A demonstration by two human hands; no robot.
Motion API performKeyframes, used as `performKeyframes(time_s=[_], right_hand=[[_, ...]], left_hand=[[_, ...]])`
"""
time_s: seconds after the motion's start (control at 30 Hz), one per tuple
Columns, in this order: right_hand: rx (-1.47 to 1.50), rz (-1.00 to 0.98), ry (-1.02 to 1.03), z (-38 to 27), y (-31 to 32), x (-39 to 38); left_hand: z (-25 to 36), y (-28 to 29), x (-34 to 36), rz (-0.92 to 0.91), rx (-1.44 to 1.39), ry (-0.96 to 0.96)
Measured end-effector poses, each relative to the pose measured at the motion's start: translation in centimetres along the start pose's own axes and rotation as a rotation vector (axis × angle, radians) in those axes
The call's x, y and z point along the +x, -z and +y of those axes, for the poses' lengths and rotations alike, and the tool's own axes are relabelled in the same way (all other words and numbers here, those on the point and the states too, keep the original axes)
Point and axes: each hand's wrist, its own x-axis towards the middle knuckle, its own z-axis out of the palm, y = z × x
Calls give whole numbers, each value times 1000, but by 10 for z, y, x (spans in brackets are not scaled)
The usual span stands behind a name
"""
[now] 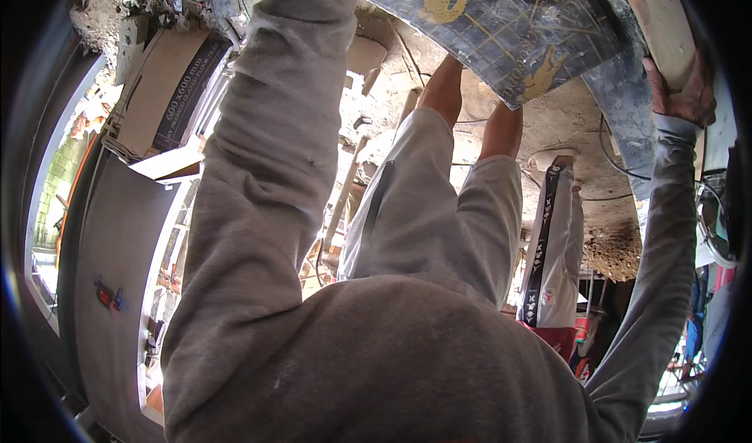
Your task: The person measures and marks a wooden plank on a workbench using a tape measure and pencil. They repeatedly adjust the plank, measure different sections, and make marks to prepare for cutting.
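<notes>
My left arm (274, 106) in a grey sleeve reaches up past the top edge, so the left hand is out of sight. At the far right, my right hand (685, 94) is closed around the lower end of a pale, smooth board (658, 28), which bends with the lens. Beside that board lies a dark sheet (501, 43) printed with yellow lines and crocodile shapes. The sheet's lower corner overlaps one of my legs in the picture. Left of the right hand, a grey, scuffed surface (627, 122) runs along the sheet.
A co-worker's leg in light trousers with a black side stripe (548, 231) is to the right of my own legs. Bare ground with a dark cable (615, 161) lies beyond. At left are a cardboard tile box (176, 90), rubble (102, 12) and a grey panel (117, 263).
</notes>
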Motion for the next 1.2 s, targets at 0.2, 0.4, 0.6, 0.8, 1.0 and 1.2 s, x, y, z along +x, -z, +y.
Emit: performKeyframes(time_s=[0.2, 0.4, 0.6, 0.8, 1.0, 1.2], right_hand=[[-13, -10, 30, -10, 12, 9], [84, -71, 0, -7, 7, 9], [142, -101, -35, 4, -1, 4], [-27, -138, -25, 10, -5, 0], [66, -137, -34, 6, -1, 3], [16, -158, -56, 5, -3, 1]], left_hand=[[-8, -10, -8, -9, -32, 10], [-10, -18, -17, -8, -38, 17], [-12, -25, -23, -21, -49, 25], [-13, -31, -29, -26, -52, 42], [-14, -38, -35, -48, -56, 53], [-11, -46, -47, -66, -44, 64]])
